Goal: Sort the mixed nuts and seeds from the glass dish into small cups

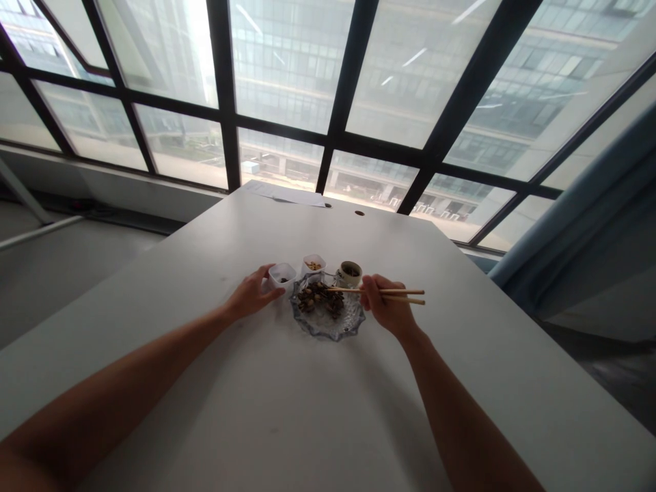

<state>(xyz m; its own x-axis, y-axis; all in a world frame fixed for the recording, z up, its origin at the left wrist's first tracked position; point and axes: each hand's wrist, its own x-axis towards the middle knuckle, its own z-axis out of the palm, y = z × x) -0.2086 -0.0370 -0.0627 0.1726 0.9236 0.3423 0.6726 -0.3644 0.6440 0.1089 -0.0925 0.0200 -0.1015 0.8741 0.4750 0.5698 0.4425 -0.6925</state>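
Note:
A clear glass plate (328,326) holds a pile of dark and light beans on the white table (256,410). My right hand (385,306) grips a pair of wooden chopsticks (404,295) whose tips reach left into the pile. My left hand (250,294) wraps around a small white square cup (281,275) just left of the plate. Behind the plate stand a second white square cup (313,264) with pale beans and a round cup (350,272) with dark contents.
Sheets of paper (287,193) lie at the table's far edge, near two small round holes (359,213). Large black-framed windows (328,137) rise beyond the table. A blue curtain (594,225) hangs at the right.

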